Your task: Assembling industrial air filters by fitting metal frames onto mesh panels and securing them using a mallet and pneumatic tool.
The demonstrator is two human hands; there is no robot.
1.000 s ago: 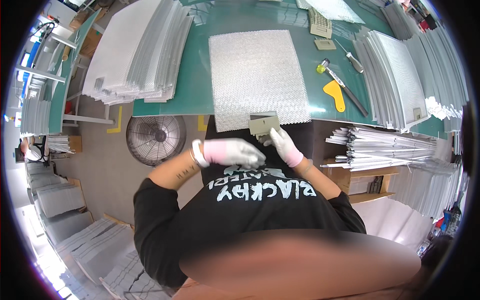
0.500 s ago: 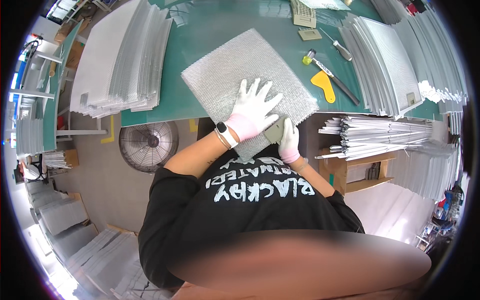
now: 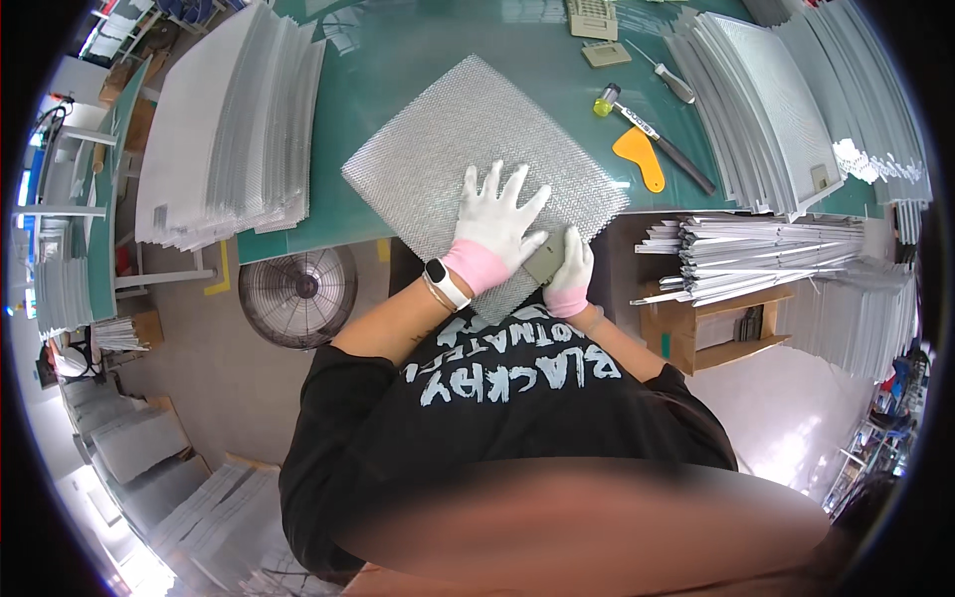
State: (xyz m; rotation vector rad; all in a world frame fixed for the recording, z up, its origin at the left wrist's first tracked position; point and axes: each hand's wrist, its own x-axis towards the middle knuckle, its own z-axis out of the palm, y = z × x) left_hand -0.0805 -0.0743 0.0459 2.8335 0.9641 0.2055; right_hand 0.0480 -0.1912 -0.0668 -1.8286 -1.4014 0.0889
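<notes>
A silvery wire mesh sheet (image 3: 448,124) lies turned like a diamond over the front edge of the green table, its near corner against my shirt. My left hand (image 3: 497,221), in a white glove with a pink cuff, rests flat on the mesh, fingers spread. At the sheet's lower right edge is a small grey-green plastic plate (image 3: 543,261). My right hand (image 3: 570,274), gloved the same way, closes on the plate's right side with its fingers together. Its thumb and grip are partly hidden.
Right of the sheet lie a hammer (image 3: 661,141), a yellow scraper (image 3: 642,159) and a screwdriver (image 3: 674,84). Grey-green plates (image 3: 606,54) are farther back. Mesh stacks (image 3: 234,129) flank the work area. A fan (image 3: 298,298) stands below left; metal strips (image 3: 756,259) lie right.
The mesh sheet has turned slightly counter-clockwise, its far corner shifting left. Both hands keep their places on the sheet and plate. The whole view has shifted a little.
</notes>
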